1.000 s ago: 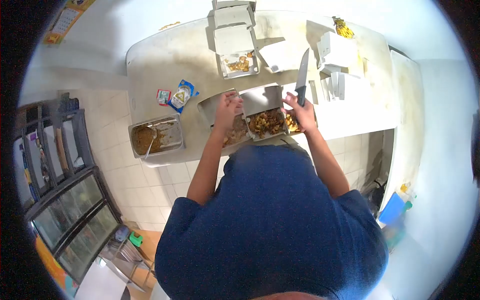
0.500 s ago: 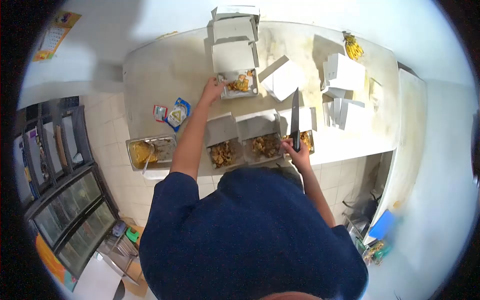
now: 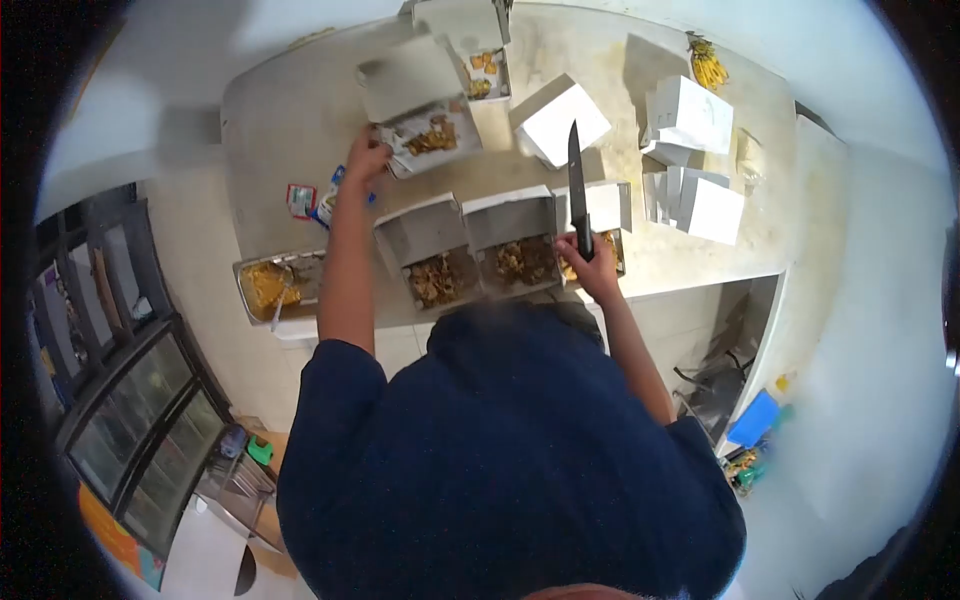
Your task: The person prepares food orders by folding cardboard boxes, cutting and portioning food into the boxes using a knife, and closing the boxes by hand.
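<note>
My left hand [image 3: 368, 156] grips the left edge of an open white cardboard food box [image 3: 412, 82], which sits slightly turned and has browned food pieces [image 3: 432, 136] on its lining. My right hand [image 3: 594, 268] is closed around the black handle of a knife [image 3: 576, 180], its long blade pointing up and away from me. Beneath that hand is an open box [image 3: 607, 205] of food, partly hidden. Beside it stand two more open boxes, the middle one [image 3: 510, 215] and the left one [image 3: 420, 235], both holding dark brown chopped food.
Behind the held box, another open box [image 3: 460, 25] contains a few pieces. A metal tray [image 3: 240, 290] with yellow food and a spoon stands at left, near a blue packet [image 3: 325, 208] and red packet [image 3: 301, 201]. Folded white boxes [image 3: 690, 115] and bananas [image 3: 708, 66] lie right.
My left hand has pulled the held box leftward, away from the box behind it, and turned it. The knife stays in my right hand. The whole view has shifted slightly.
</note>
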Demonstrator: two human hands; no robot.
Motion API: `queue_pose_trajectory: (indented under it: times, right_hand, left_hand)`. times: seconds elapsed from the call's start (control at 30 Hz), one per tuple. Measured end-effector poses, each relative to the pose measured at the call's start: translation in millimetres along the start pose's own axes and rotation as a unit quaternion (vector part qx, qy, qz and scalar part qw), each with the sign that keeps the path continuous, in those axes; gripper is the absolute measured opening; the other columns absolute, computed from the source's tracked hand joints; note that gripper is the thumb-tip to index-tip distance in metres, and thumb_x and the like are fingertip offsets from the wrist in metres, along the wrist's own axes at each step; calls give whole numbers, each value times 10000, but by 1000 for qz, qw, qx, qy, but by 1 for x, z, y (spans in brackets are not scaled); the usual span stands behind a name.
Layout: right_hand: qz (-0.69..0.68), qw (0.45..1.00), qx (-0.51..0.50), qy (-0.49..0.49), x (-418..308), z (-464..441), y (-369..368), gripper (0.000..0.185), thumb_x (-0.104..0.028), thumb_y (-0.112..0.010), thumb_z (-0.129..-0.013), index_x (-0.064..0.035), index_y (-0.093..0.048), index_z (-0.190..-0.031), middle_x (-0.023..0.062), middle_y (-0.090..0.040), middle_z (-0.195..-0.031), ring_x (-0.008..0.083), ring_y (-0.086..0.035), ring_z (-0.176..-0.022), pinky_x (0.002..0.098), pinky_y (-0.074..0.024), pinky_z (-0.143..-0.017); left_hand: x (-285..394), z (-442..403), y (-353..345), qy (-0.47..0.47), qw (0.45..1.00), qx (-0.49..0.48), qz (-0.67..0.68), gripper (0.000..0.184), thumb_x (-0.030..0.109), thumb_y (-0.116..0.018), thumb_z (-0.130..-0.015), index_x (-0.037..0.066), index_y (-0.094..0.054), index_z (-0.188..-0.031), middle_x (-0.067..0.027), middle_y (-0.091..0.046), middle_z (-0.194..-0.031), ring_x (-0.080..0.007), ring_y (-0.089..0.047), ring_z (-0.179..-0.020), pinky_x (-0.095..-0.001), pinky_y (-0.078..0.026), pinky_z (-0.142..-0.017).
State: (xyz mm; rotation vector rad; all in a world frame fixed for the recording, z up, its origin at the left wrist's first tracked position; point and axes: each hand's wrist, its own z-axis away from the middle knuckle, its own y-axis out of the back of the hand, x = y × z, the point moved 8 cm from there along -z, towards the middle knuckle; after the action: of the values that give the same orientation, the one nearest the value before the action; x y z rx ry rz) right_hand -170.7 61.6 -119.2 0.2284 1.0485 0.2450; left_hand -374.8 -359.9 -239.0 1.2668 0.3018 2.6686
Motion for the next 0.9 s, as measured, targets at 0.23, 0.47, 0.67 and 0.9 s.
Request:
queue_pose_trajectory:
  times: [0.23, 0.47, 0.67, 0.9]
  right_hand:
    - [-65, 997, 16, 34, -11, 19, 13, 270, -265, -696, -942, -2, -658, -989, 27, -660, -775, 91, -596, -678, 246, -472, -608]
    - [-80, 995, 45, 43, -2, 68, 17, 296, -282, -656, -973, -2, -624, -1061, 52, -679, -861, 88, -591, -706, 257, -501, -671]
    - [-10, 987, 144, -66, 38, 123, 17, 274, -274, -675, -957, -12, -602, -918, 34, -627, -664, 87, -543, -544, 257, -438, -517]
    - [-19, 998, 61, -28, 41, 161, -7, 318, -333, -645, -972, -35, -594, -876, -44, -462, -623, 57, -424, -561, 245, -349, -505]
  left_hand:
    - [20, 100, 51, -46, 991, -4, 129, 629, -79, -611, -789, 80, -418, -1366, -115, -595, -1211, -238, -639, -1013, -386, -571, -740]
    - [8, 181, 38, -97, 950, -57, 292, 487, -98, -572, -747, 54, -510, -1206, -78, -634, -1087, -209, -641, -946, -342, -548, -736]
    - [-60, 175, 8, -117, 944, -22, 307, 407, -107, -504, -658, 26, -563, -1037, -57, -623, -936, -179, -612, -825, -315, -512, -708]
    - [-62, 221, -56, -123, 925, -39, 357, 519, -139, -475, -648, 22, -559, -1135, -37, -604, -985, -160, -560, -810, -297, -465, -687]
